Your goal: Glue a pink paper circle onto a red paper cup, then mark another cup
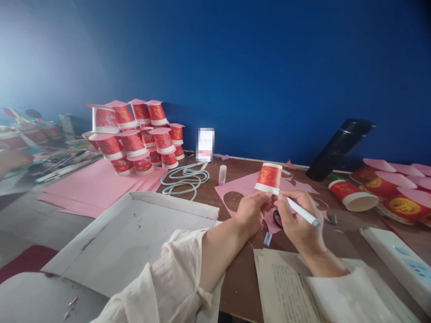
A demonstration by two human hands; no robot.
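Note:
A red paper cup [269,176] with a white rim stands upside down in front of me, over cut pink paper [235,185]. My left hand [251,211] is at the cup's lower rim with its fingers pinched together; what they hold, if anything, is hidden. My right hand [299,220] is closed around a white marker [305,213], whose front end is close to the cup's rim and my left fingertips. Black scissor handles [277,218] show partly between my hands.
Stacked red cups [131,142] with pink tops stand left on pink sheets [81,186]. Around lie a coiled cable [185,179], glue stick [222,175], tray [134,237], tilted black bottle [336,150], cup on its side [353,195], papers [279,282] and power strip [397,260]. Another person's hand [13,161] is far left.

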